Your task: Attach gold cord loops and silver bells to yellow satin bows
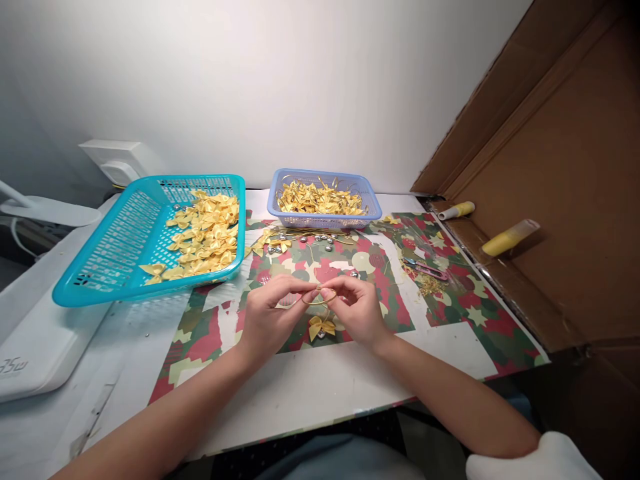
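Note:
My left hand and my right hand meet over the middle of the table. Both pinch a thin gold elastic cord, which forms a small loop between the fingertips. Below the loop hangs or lies a yellow ribbon bow with a silver bell at its centre; whether it touches the table I cannot tell. Just beyond my hands are several loose silver bells, some gold cords and a few yellow bows.
At the left stands a turquoise basket part filled with yellow bows. A lilac basket at the back holds bows with gold cords. Pink-handled snips lie by cord scraps at the right. A cardboard wall bounds the right side.

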Available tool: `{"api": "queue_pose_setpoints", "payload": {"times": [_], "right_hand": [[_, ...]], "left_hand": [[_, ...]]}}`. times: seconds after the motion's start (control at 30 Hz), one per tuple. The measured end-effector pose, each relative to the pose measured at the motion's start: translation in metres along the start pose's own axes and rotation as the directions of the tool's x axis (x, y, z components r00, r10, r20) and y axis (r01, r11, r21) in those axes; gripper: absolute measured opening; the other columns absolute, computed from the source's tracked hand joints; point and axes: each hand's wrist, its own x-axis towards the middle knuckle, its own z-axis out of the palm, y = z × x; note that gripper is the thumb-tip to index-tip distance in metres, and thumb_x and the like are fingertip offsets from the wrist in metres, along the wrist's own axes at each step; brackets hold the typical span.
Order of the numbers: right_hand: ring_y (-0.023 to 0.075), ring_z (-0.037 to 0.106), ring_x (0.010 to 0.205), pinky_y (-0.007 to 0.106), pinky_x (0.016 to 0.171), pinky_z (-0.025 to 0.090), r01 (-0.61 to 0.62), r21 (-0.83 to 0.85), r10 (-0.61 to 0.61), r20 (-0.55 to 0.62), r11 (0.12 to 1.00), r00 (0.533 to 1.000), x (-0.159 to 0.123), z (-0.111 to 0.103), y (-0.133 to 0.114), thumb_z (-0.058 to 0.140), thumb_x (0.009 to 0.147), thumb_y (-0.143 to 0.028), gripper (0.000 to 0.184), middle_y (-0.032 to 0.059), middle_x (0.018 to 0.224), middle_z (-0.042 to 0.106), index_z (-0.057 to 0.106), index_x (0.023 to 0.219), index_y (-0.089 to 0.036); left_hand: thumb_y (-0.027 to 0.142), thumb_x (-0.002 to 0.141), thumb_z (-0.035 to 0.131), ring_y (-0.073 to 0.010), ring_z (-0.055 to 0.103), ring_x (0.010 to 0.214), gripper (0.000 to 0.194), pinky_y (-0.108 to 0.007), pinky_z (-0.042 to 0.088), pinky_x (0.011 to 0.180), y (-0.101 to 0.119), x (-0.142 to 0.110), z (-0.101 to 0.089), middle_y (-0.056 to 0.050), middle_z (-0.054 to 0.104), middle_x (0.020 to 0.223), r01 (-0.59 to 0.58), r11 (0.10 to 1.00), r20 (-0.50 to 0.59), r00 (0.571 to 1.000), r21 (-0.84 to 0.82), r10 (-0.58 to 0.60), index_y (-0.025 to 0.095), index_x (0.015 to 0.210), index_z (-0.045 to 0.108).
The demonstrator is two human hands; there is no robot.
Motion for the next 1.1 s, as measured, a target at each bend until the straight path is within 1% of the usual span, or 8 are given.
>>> {"api": "queue_pose_setpoints", "payload": {"times": [0.17,0.3,0.4,0.5,0.63,0.7,0.87,1.1], "right_hand": [[0.0144,0.061,0.06,0.026,0.051,0.046,0.155,-0.184,-0.166,-0.044,0.971,0.985,-0.0023,-0.0004,-0.0017,0.063,0.08,-0.028,0.01,0.0019,0.068,0.069,0.071,0.079,-0.021],[0.0142,0.059,0.059,0.027,0.053,0.046,0.264,-0.261,-0.28,-0.023,0.928,0.96,-0.0029,-0.0008,-0.0045,0.063,0.08,-0.026,0.009,0.0001,0.064,0.066,0.07,0.084,-0.022],[0.0142,0.059,0.058,0.027,0.055,0.047,0.263,-0.256,-0.276,-0.016,0.93,0.961,-0.003,-0.0008,-0.0055,0.061,0.082,-0.026,0.009,0.0002,0.065,0.066,0.069,0.08,-0.022],[0.0138,0.058,0.057,0.027,0.054,0.046,0.241,-0.238,-0.255,-0.03,0.941,0.967,-0.0028,-0.0005,-0.0052,0.059,0.084,-0.025,0.014,0.0005,0.064,0.066,0.067,0.073,-0.022],[0.0144,0.059,0.06,0.027,0.053,0.045,0.218,-0.223,-0.232,-0.035,0.95,0.972,-0.0022,-0.0003,-0.0039,0.058,0.085,-0.025,0.015,0.0016,0.067,0.068,0.067,0.073,-0.021],[0.0146,0.06,0.061,0.026,0.053,0.045,0.21,-0.222,-0.221,-0.025,0.952,0.975,-0.0017,-0.0005,-0.0035,0.057,0.086,-0.026,0.016,0.0017,0.068,0.068,0.066,0.073,-0.021],[0.0143,0.06,0.064,0.025,0.053,0.044,0.202,-0.218,-0.205,0.008,0.955,0.979,-0.0015,-0.0001,-0.0028,0.055,0.088,-0.026,0.018,0.0021,0.071,0.069,0.066,0.076,-0.021],[0.0114,0.054,0.058,0.023,0.051,0.042,0.239,-0.232,-0.24,0.023,0.943,0.97,-0.0019,0.0,-0.001,0.054,0.089,-0.025,0.017,0.0004,0.067,0.063,0.065,0.077,-0.019]], "left_hand": [[0.025,0.08,0.071,-0.0151,0.062,0.062,0.004,-0.028,0.051,0.061,0.0002,0.0,-0.0002,-0.001,0.072,0.069,0.052,0.999,-0.01,0.999,-0.009,-0.052,0.023,0.08,0.074],[0.025,0.08,0.071,-0.0148,0.062,0.061,0.004,-0.028,0.051,0.06,-0.0001,-0.0004,-0.0001,0.0,0.071,0.068,0.043,0.999,-0.008,0.999,-0.032,-0.043,0.023,0.082,0.074],[0.024,0.081,0.07,-0.0146,0.063,0.061,0.004,-0.028,0.051,0.06,0.0003,-0.0009,0.0004,-0.001,0.073,0.07,0.039,0.999,0.008,0.999,-0.037,-0.038,0.022,0.081,0.074],[0.025,0.081,0.07,-0.0146,0.063,0.062,0.005,-0.027,0.05,0.06,0.0013,-0.001,0.0005,-0.001,0.073,0.072,0.044,0.999,0.032,0.999,-0.03,-0.043,0.022,0.08,0.073],[0.024,0.08,0.071,-0.0148,0.063,0.064,0.004,-0.027,0.049,0.061,0.0013,-0.0006,-0.0001,-0.001,0.073,0.073,0.045,0.999,0.034,0.998,0.005,-0.045,0.022,0.083,0.072],[0.022,0.079,0.072,-0.0153,0.063,0.065,0.006,-0.028,0.049,0.062,0.0009,-0.0002,-0.0004,-0.001,0.073,0.074,0.01,0.999,0.027,1.0,0.031,-0.011,0.022,0.085,0.072],[0.018,0.081,0.07,-0.0149,0.062,0.061,0.006,-0.029,0.048,0.063,0.0005,0.0028,-0.001,-0.001,0.073,0.072,-0.146,0.986,0.026,0.989,0.074,0.145,0.023,0.083,0.072],[0.013,0.08,0.07,-0.0136,0.061,0.06,0.009,-0.028,0.047,0.06,-0.0018,0.0058,-0.0022,0.0,0.074,0.072,-0.267,0.961,0.035,0.964,0.072,0.265,0.021,0.084,0.071]]}}
